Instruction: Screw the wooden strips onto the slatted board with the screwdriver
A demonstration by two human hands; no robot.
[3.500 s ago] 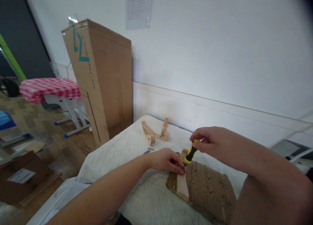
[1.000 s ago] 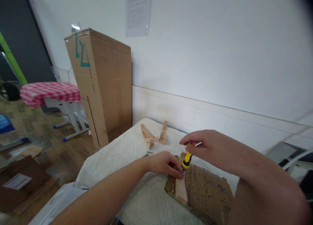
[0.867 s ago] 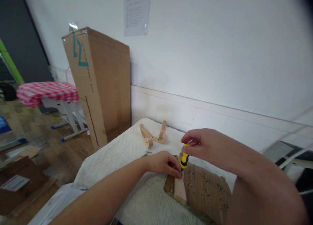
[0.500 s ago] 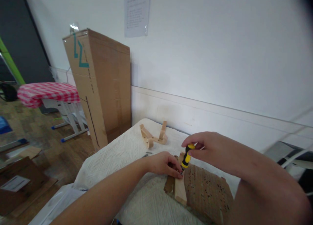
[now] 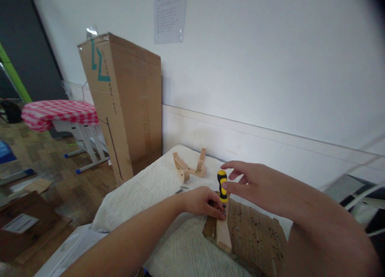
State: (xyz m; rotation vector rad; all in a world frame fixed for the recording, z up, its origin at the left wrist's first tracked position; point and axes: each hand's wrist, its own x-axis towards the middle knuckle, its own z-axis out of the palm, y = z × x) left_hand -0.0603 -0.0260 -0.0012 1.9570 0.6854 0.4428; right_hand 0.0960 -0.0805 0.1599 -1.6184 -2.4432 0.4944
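A yellow-and-black screwdriver stands nearly upright, tip down, over a pale wooden bar. My right hand is beside its handle with the fingers spread; the thumb appears to touch the handle, but the hand is not wrapped round it. Down at the tip, my left hand rests on the bar with its fingers pinched together. What lies between those fingertips is hidden and too small to name. Beneath the bar lies a worn brown board dotted with many dark holes.
A curved wooden piece with two upright arms stands farther back on the cloth-covered table. Small metal pieces lie near my left wrist. Behind the table is a white wall; a tall cardboard box stands at left.
The screwdriver handle has swung left and is more upright. My right hand's fingers have loosened and spread away from it. My left hand stays at the tip.
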